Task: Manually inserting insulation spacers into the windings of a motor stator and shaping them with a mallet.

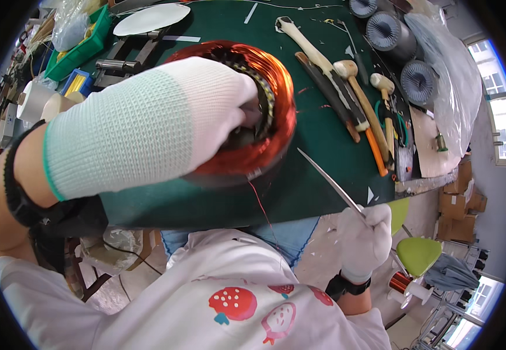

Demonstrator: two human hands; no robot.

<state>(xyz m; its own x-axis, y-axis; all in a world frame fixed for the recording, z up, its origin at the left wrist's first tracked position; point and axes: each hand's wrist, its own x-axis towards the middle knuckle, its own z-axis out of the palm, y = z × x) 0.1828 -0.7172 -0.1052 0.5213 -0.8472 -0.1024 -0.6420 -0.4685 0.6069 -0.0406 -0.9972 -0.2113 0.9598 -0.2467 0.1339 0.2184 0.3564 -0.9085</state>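
Right hand: gloved right hand (363,239), nearest, fist clamped on a thin pointed metal strip (331,182) at the bench edge.
Left hand: gloved left hand (165,116), fingers pushed together inside the round copper-wound stator (247,111) on the dark green mat (323,146).
Risk: strip tip could scratch the windings; loose copper wire (263,210) may snag.
Packages: brown cardboard boxes (460,195) stacked right; green plastic tray (81,49) far left.

Green-topped workbench (323,175) fills the middle, far edge cluttered. Far left: green plastic bin (81,49), tape rolls (34,99). Right of bench: clear plastic sheeting (448,76), stacked cardboard boxes (460,192), lime-green stool (417,254) on pale floor (323,256). Windows (498,87) on right wall, bright daylight coming in. More glazing low right.
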